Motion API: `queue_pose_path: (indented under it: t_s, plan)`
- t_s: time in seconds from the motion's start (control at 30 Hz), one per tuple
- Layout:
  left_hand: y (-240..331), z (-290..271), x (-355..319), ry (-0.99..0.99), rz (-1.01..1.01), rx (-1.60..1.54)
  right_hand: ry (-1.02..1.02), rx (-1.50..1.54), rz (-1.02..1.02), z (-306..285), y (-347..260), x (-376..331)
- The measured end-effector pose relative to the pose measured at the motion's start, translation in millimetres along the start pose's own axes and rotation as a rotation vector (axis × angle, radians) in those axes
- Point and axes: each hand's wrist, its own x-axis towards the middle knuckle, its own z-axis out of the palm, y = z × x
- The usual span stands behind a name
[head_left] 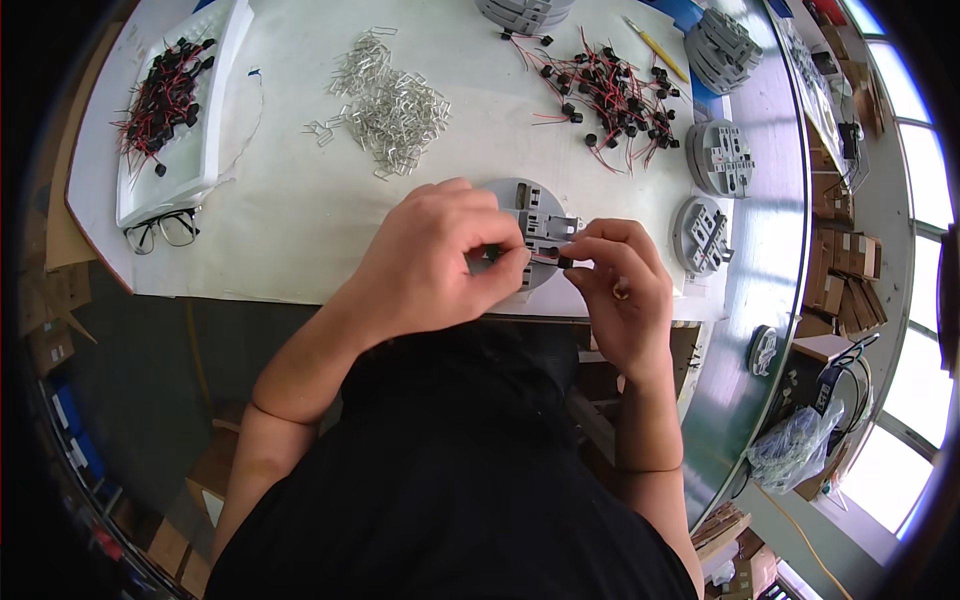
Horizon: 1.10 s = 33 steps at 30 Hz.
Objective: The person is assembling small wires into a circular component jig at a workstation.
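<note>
A round grey fixture plate [535, 215] lies at the centre of the frame, near the bench [290, 215] front edge. A small black component [562, 258] with red leads is pinched in the grip of the right hand [620, 280], seemingly to be seated in a slot. The left hand [440, 255] is curled over the plate, its grip pressed together, apparently steadying it. More wired components [605, 95] are heaped at upper right, metal clips [390, 105] at upper centre, spectacles [160, 230] at left.

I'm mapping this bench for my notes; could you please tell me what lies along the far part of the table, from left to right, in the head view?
White tray of black wired parts → pile of bent metal clips → loose heap of black parts with red wires → yellow pencil → stack of grey round housings.
</note>
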Motion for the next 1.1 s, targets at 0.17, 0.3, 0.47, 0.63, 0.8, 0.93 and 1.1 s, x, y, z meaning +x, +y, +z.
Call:
queue_pose_path:
  t_s: [0.17, 0.3, 0.47, 0.63, 0.8, 0.93, 1.1]
  plan:
    - [-2.3, 23.0, -3.6, 0.094, 0.188, 0.593, -0.059, -0.373, -0.05, 1.5, 9.0, -2.6]
    - [-1.0, 30.3, -6.6, 0.19, 0.206, 0.684, -0.078, -0.604, -0.093, 7.9, -2.0, -0.6]
    - [-19.8, 41.6, -2.7, 0.397, 0.191, 0.545, -0.126, -0.716, -0.123, 10.4, -6.6, -3.9]
    - [-27.4, 46.0, -4.2, 0.32, 0.121, 0.444, -0.135, -0.326, -0.096, -1.5, 5.6, 3.1]
    - [-24.7, 45.4, -5.7, 0.323, 0.096, 0.438, 0.092, 0.141, 0.005, -0.7, 11.7, 6.1]
    - [-22.8, 45.7, -5.5, 0.31, 0.072, 0.424, 0.236, 0.694, -0.067, 11.7, -0.8, 15.9]
    - [-22.7, 46.8, -4.6, 0.3, 0.054, 0.413, 0.229, 0.704, -0.194, 38.5, 17.0, 27.6]
